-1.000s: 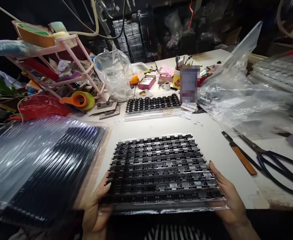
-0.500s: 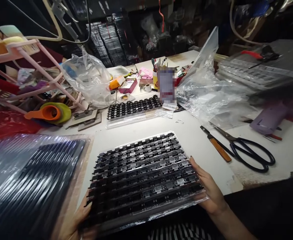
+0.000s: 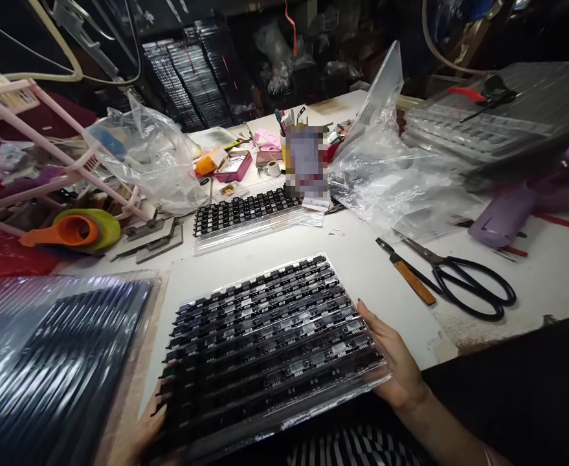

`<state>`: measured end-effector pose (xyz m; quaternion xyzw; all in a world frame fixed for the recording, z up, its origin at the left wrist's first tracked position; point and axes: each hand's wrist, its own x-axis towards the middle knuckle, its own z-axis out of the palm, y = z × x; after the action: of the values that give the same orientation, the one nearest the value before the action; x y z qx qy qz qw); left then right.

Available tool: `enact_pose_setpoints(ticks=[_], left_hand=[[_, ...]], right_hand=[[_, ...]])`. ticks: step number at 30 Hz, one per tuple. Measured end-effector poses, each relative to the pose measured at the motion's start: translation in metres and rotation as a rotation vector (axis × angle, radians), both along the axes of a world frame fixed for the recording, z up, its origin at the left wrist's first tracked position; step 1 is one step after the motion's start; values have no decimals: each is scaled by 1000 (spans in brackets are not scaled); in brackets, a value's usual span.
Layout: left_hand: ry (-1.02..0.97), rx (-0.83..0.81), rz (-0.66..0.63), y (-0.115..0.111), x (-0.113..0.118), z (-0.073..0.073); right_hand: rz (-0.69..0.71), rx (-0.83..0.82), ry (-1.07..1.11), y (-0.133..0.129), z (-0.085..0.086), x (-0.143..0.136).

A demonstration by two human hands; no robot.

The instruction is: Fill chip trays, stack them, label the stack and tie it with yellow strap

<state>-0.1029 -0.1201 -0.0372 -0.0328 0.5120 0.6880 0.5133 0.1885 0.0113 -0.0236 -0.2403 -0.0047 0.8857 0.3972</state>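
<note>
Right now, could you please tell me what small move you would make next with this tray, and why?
I would probably ease the tray slightly forward, keeping the left hand and right hand at its sides: its near edge appears over striped clothing, while white tabletop shows beyond its far edge.

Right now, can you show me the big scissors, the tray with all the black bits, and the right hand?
Scissors (image 3: 438,260): head view, where blades meet handles.
Tray (image 3: 313,405): head view, on its clear near rim.
Right hand (image 3: 397,367): head view, middle of the hand.
</note>
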Motion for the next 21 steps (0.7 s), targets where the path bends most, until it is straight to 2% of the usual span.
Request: enact_pose_setpoints(ticks=[4, 8, 16, 21], left_hand=[[1, -63, -1, -3, -9, -7], [18, -36, 31, -2, -10, -9], [-25, -28, 65, 13, 5, 8], [-33, -5, 98, 16, 4, 9]], right_hand=[[-67, 23, -4, -1, -2, 1], [-79, 12, -29, -3, -6, 3], [-55, -21, -20, -10, -4, 4], [-44, -76, -100, -11, -5, 5]])
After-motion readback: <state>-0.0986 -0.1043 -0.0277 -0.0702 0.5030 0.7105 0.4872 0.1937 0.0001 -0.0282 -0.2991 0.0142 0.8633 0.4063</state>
